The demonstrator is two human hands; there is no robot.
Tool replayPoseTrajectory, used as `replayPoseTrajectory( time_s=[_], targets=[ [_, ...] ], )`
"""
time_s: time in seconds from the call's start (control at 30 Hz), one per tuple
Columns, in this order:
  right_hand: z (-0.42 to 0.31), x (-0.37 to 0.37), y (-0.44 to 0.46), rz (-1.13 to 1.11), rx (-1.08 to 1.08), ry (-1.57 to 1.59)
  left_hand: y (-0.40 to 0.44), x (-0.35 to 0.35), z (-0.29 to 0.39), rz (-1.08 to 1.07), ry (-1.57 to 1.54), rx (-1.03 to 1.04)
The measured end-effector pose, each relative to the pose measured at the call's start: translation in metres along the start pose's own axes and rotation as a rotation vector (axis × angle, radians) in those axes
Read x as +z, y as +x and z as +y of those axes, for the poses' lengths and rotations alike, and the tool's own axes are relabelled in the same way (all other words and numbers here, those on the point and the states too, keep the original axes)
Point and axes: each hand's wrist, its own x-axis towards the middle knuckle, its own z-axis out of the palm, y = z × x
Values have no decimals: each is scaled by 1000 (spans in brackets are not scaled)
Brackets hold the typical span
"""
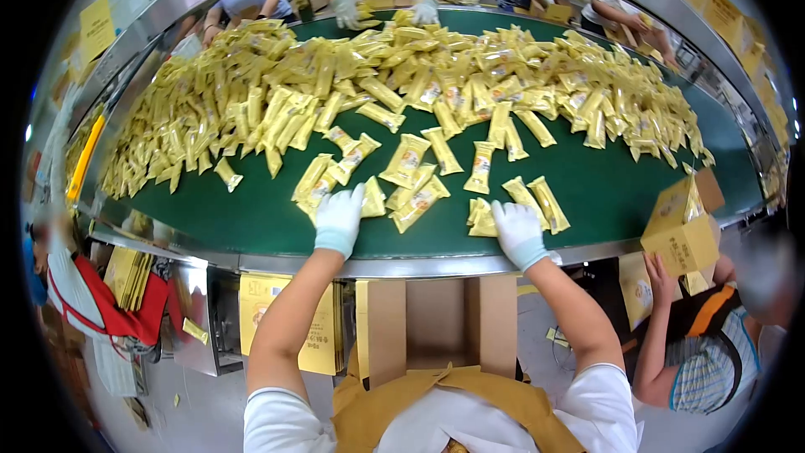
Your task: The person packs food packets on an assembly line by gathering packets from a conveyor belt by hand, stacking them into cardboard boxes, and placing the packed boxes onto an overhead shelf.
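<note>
My left hand (339, 220), in a white glove, reaches over the near edge of the green belt. Its thumb and bent fingers close around small yellow wrapped packets (312, 176); the fingertips are partly hidden. Farther right, my gloved right hand (518, 233) is down on the belt with its fingers bent over another group of yellow packets (524, 195). One packet (550, 204) lies just to its right, and a few more (480, 216) touch its left side. Between my hands several loose packets (419, 203) lie flat, printed side up.
An open cardboard box (387, 331) stands below the belt (277, 226) before me. Flat yellow cartons (289, 319) are left of it. A large packet heap (335, 67) covers the belt's far half. Co-workers stand opposite; a person at right holds a yellow carton (683, 239).
</note>
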Motion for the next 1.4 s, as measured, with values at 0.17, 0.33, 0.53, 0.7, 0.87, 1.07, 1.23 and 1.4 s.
replayPoseTrajectory(
  time_s=[0.17,0.33,0.53,0.7,0.87,1.07,1.23,1.4],
  targets=[
    [-3,-12,-28,89,-134,118,-38,18,16,191,99,169],
    [7,-23,-22,-164,-44,181,-24,-17,7,-173,-54,87],
    [11,-76,16,-357,223,281,-34,-3,5,-178,1,71],
    [58,-43,20,-98,445,454,-46,-24,-6,-255,-273,-21],
    [63,-9,16,-407,539,670,3,-13,-68,-31,-1294,-177],
    [32,-19,17,-423,390,243,44,-47,-68,-244,-783,-283],
    [23,-27,5,-350,449,454,23,-21,-52,-236,-315,-37],
    [21,-24,-3,-259,325,430,-34,-28,-40,-182,-175,-25]
  ],
)
